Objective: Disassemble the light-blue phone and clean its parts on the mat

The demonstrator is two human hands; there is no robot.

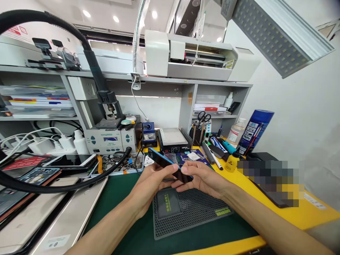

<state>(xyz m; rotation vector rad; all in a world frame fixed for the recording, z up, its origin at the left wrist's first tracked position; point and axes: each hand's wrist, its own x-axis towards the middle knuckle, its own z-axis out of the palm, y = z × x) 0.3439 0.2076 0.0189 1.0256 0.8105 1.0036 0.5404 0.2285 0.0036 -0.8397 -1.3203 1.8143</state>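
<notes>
Broadly, a cluttered repair surface [305, 212] with a yellow top, a green mat across its middle and a black honeycomb work mat [191, 212] lying directly beneath the grip. Beyond the grip, a grey shelf unit [186, 85] carrying a white machine [191, 58]; up and to the right of the grip, an LED lamp panel [278, 35]. Left of the grip and farther back, a hot-air rework station [110, 140] with its thick black hose [66, 184] sweeping low across that side, plus stacked phones and laptops. Straight past the grip, a small black heating plate [174, 140]; right of it, a blue spray can [255, 131], scissors in a holder, pens and a yellow bottle.

Between both hands, held clear above the honeycomb mat: a blue-edged smartphone [164, 161], long axis running from the grip away and to the left, far end tilted up, dark face toward the viewer. Left hand [152, 184] closed around the near-middle of the body from the left, thumb on top. Right hand [202, 179] closed on the near end from the right, fingertips pinching the edge. Both equally near, thumbs almost touching. Free room underneath and to the near side; crowded toward the far side.
</notes>
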